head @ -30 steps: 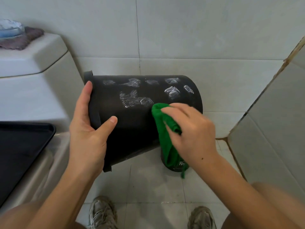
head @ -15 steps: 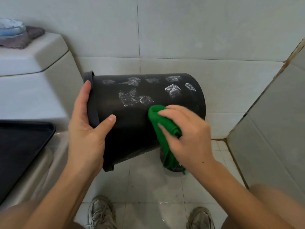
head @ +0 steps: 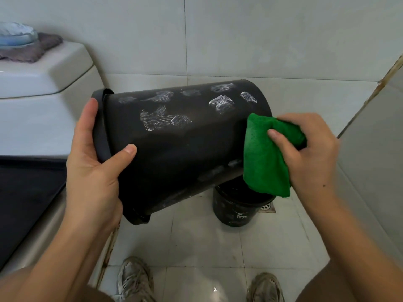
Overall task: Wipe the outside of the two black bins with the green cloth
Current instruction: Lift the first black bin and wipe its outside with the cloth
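A large black bin (head: 174,144) is held on its side in the air, its open rim to the left and its base to the right. White smears mark its upper wall. My left hand (head: 96,166) grips the rim, thumb on the outer wall. My right hand (head: 309,149) holds the folded green cloth (head: 263,158) against the bin's base end. A smaller black bin (head: 235,208) stands upright on the floor below, partly hidden by the big bin and the cloth.
A white toilet (head: 43,88) with a dark seat lid (head: 24,192) fills the left side; a cloth and a blue object lie on its tank. Tiled walls close in behind and on the right. A floor drain (head: 267,207) sits by the small bin. My shoes (head: 135,280) are below.
My right hand slid the green cloth rightward along the bin's wall, from the middle to the base end. The left hand kept its grip on the rim.
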